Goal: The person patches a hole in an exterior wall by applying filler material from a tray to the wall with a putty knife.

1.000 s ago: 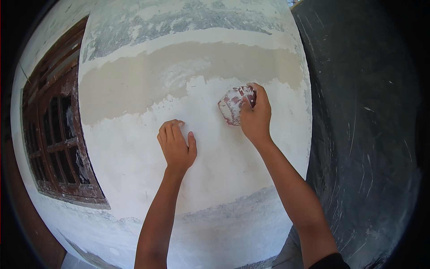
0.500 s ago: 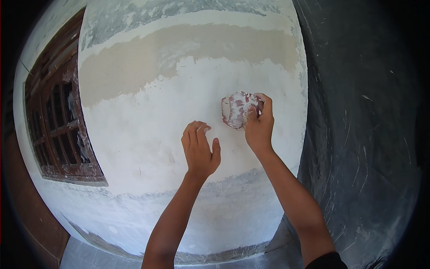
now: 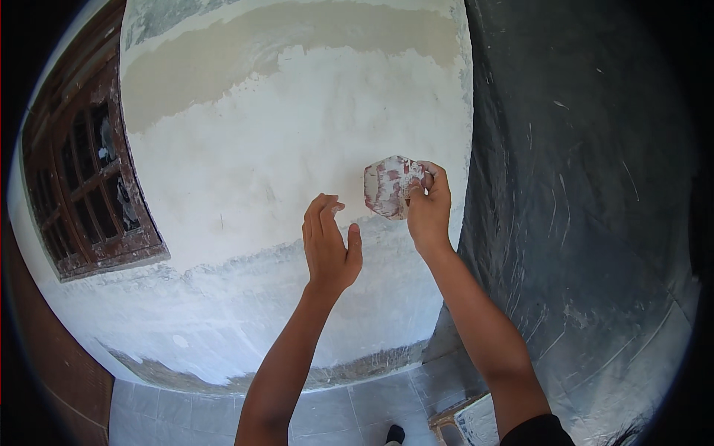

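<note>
My right hand (image 3: 429,204) grips a worn sheet of sandpaper (image 3: 387,186), reddish with white dust, held up just off the white plastered wall (image 3: 297,126). My left hand (image 3: 329,241) is raised beside it, fingers together and slightly curled, palm toward the wall, holding nothing. Both forearms rise from the lower edge. The wall is white putty below with a beige bare band (image 3: 223,59) near the top.
A dark brown wooden window frame (image 3: 89,178) with panes sits at the left. A dark grey rough wall (image 3: 580,186) meets the white one at a corner on the right. Grey floor tiles (image 3: 357,405) lie below, with a paint-stained wooden object (image 3: 465,424) by my right arm.
Both hands have dropped lower on the wall. The left hand lifted off the surface, and the right hand pulled the sandpaper away from the wall. The view tilted down, showing floor.
</note>
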`<state>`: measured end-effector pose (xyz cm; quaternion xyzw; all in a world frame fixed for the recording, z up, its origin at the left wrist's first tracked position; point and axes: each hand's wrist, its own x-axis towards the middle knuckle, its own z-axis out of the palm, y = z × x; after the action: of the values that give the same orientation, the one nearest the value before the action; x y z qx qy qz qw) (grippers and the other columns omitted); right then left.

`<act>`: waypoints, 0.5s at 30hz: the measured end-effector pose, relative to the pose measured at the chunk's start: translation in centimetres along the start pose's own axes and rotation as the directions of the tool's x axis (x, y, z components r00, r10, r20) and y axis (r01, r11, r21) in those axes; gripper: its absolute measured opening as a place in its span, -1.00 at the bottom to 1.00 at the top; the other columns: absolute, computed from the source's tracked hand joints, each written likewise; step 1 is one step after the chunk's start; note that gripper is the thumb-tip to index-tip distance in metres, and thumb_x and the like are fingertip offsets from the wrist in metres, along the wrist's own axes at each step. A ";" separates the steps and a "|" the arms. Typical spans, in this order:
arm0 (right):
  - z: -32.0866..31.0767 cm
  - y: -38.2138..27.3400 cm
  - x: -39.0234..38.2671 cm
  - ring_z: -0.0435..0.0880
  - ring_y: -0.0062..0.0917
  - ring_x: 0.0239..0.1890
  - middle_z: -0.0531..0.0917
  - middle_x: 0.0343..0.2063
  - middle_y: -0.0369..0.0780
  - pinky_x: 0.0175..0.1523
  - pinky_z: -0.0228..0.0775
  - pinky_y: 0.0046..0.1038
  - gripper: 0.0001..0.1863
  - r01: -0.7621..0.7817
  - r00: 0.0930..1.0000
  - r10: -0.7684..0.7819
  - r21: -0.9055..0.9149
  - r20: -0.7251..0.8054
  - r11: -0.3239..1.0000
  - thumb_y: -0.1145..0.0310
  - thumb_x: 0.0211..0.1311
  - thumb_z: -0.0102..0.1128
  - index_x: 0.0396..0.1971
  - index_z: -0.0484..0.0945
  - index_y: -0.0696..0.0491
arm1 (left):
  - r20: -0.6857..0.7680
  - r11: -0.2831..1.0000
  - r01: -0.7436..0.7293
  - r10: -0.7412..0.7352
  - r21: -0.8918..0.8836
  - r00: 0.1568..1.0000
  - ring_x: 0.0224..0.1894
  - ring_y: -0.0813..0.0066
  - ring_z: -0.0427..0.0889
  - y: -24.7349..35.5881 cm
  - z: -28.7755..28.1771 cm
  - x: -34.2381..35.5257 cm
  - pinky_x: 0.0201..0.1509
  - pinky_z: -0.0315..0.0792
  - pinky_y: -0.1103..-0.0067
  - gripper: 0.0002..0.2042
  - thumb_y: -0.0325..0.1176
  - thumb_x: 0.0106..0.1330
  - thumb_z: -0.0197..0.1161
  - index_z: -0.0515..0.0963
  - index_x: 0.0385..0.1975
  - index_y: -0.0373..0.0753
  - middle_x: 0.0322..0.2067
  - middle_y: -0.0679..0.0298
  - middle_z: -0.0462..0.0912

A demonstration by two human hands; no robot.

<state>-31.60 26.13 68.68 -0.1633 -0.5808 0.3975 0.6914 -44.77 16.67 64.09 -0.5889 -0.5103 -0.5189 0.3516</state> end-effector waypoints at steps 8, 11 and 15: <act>-5.4 1.4 -6.1 0.59 -0.51 -0.09 0.61 -0.14 -0.10 0.05 0.38 -0.50 -0.70 -0.152 0.987 0.152 -0.012 -0.051 0.988 0.64 0.31 -0.06 0.03 0.39 0.21 | 0.086 0.979 0.129 -0.116 -0.156 0.989 0.24 -0.04 0.31 4.6 1.3 -6.0 0.24 0.21 0.16 -0.63 -0.40 0.34 0.07 0.28 0.09 -0.41 0.14 -0.05 0.34; -8.8 3.4 -7.6 0.60 -0.48 -0.05 0.62 -0.12 -0.08 0.07 0.38 -0.48 -0.69 -0.187 0.980 0.182 -0.064 -0.078 0.980 0.64 0.28 -0.03 0.02 0.41 0.21 | 0.111 0.968 0.164 -0.145 -0.190 0.983 0.22 -0.04 0.32 6.6 2.6 -8.4 0.24 0.20 0.17 -0.64 -0.39 0.35 0.04 0.28 0.08 -0.42 0.15 -0.06 0.33; -13.4 6.1 -10.2 0.63 -0.47 -0.09 0.65 -0.13 -0.07 0.06 0.40 -0.46 -0.69 -0.300 0.950 0.289 -0.086 -0.120 0.950 0.63 0.27 -0.02 0.01 0.42 0.22 | 0.171 0.946 0.256 -0.223 -0.200 0.960 0.20 -0.03 0.32 9.3 4.3 -12.7 0.24 0.19 0.18 -0.64 -0.41 0.33 0.04 0.29 0.07 -0.42 0.16 -0.07 0.33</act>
<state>-21.39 25.60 53.91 -0.3045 -0.5321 0.4564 0.6448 -33.95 15.60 51.96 -0.5941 -0.5420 -0.5664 0.1801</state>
